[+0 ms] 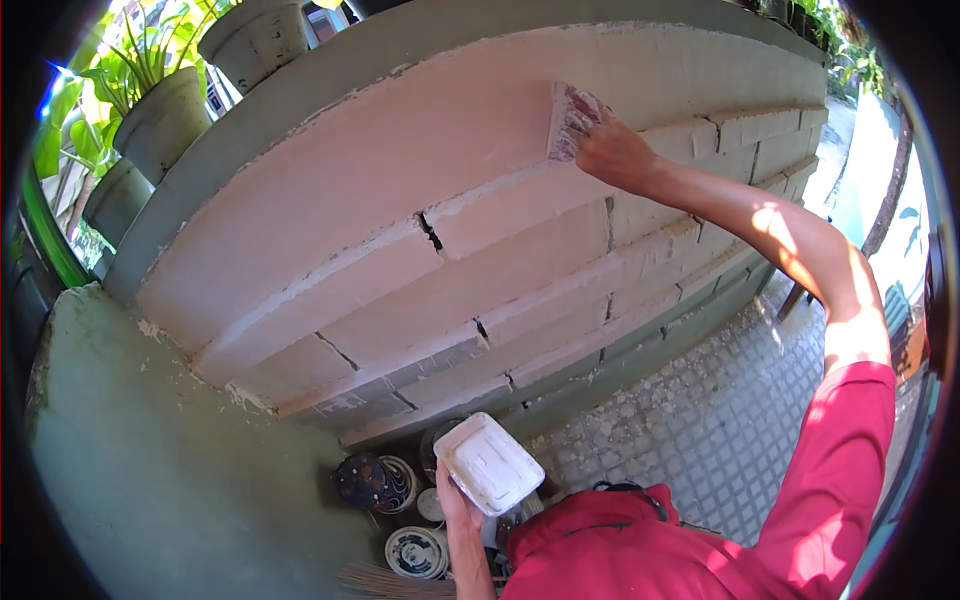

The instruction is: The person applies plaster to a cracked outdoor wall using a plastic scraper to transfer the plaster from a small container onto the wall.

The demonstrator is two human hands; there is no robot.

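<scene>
My right hand grips a wide, paint-smeared brush, its bristle edge against the smooth upper band of the pale pinkish-white wall. My left hand holds a white plastic tray with white paint in it, low in front of me. Below the brush, the wall has stepped block courses with dark gaps at some joints; a few patches lower down look greyer.
Potted plants stand along the grey-green top edge at upper left. A green wall adjoins on the left. Several paint buckets and a dark pot sit near my feet on the patterned tile floor.
</scene>
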